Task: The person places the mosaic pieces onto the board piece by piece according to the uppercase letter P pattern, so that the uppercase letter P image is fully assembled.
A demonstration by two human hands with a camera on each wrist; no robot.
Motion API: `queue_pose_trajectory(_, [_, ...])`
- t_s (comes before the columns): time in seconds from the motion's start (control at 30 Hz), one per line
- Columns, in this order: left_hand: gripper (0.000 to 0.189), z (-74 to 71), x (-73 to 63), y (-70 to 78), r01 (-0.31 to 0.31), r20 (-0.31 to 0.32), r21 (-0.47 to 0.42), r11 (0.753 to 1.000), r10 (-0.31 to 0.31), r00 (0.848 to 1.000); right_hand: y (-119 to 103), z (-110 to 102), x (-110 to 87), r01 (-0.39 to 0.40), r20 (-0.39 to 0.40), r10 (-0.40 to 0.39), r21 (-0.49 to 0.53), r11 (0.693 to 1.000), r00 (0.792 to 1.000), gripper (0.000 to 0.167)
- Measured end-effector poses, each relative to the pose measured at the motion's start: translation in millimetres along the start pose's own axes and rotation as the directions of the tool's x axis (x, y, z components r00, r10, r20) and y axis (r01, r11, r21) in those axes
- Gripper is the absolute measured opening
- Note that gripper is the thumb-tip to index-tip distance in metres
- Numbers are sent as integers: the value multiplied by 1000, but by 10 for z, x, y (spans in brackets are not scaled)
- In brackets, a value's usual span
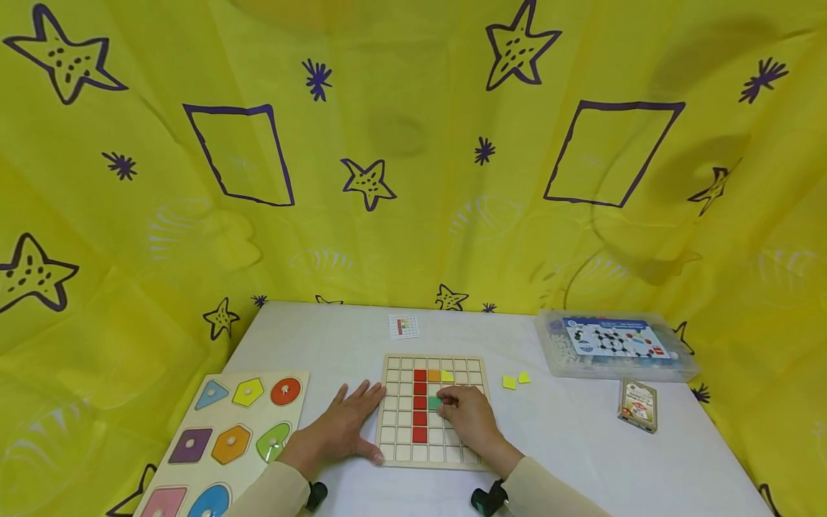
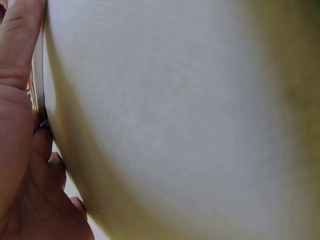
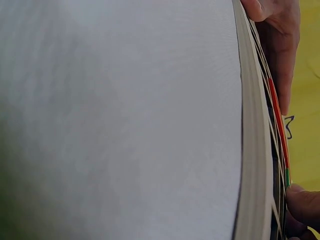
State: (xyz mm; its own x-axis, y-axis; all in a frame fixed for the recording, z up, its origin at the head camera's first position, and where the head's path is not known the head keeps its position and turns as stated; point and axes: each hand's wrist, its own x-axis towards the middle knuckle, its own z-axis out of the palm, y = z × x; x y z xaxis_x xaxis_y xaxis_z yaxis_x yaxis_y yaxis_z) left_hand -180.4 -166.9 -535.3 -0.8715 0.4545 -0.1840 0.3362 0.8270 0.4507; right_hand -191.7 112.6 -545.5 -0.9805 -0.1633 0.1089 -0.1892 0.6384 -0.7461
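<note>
A wooden grid board (image 1: pixel 400 454) lies on the white table. It carries a column of red tiles (image 1: pixel 420 418), with an orange tile (image 1: pixel 434 375) and a yellow tile (image 1: pixel 447 376) beside the top one. My right hand (image 1: pixel 470 416) reaches over the board and pinches a green tile (image 1: pixel 433 403) at its right edge, beside the middle of the red column. In the right wrist view a fingertip meets the green tile (image 3: pixel 287 177). My left hand (image 1: pixel 349 424) rests with spread fingers along the board's left edge, thumb near the lower corner.
Two loose yellow tiles (image 1: pixel 509 383) lie right of the board. Behind it is a small pattern card (image 1: pixel 403 327). A wooden shape puzzle (image 1: pixel 194 416) lies at left; a clear plastic case (image 1: pixel 614 348) and a small box (image 1: pixel 638 406) are at right. Yellow cloth (image 1: pixel 400 237) surrounds the table.
</note>
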Motion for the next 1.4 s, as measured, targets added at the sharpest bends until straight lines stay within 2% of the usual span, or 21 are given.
queue_pose_trajectory(0.47, [129,-17,-10,24,-7,2,-8,1000,7,1000,-8,8,19,-40,-20,40,33,999,999,19])
queue_pose_trajectory(0.83, [128,-18,-1,16,2,6,-4,1000,-2,1000,-20,-53,17,-74,-26,79,155,985,997,21])
queue_pose_trajectory(1.13, [128,-19,-1,12,-9,0,-6,1000,9,1000,-7,-263,106,-94,-67,108,179,979,992,19])
queue_pose_trajectory(1.4, [129,-22,-24,19,-27,-8,4,1000,27,1000,177,-523,205,-139,-118,159,162,977,980,26])
